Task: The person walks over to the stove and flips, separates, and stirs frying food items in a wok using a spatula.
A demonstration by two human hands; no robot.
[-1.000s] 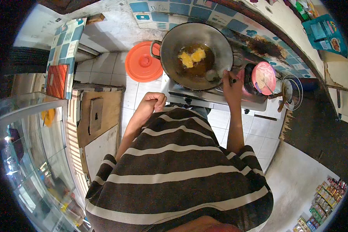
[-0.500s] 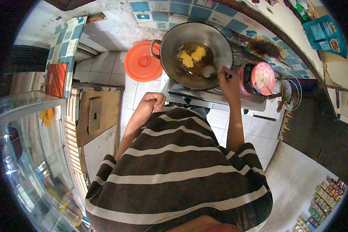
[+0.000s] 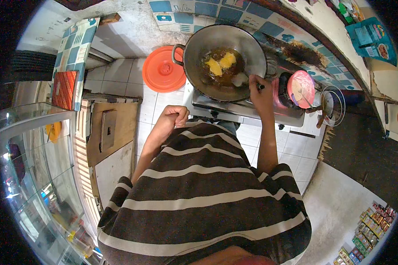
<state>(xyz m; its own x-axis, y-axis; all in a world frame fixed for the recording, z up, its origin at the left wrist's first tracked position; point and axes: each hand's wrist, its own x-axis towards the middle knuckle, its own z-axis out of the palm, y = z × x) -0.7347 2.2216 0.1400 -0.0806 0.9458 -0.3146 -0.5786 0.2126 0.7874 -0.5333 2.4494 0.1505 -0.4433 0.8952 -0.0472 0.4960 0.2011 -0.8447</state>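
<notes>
A large wok sits on the stove with oil in its bottom. Two yellow pieces of food float side by side in the oil. My right hand, closed around the handle of a spatula, is at the wok's right rim; the tool's flat head touches the oil's right edge. In front of my body, left of the stove, my left hand is curled into a fist with nothing visible in it.
An orange lid lies left of the wok. On the stove's right stands a pink bowl of pale batter with a utensil in it. A wire strainer is beyond it. A glass case stands at the left.
My right hand has moved slightly left with the spatula, whose head shifted up and left toward the food. The yellow pieces have drifted slightly. My left hand has stayed put.
</notes>
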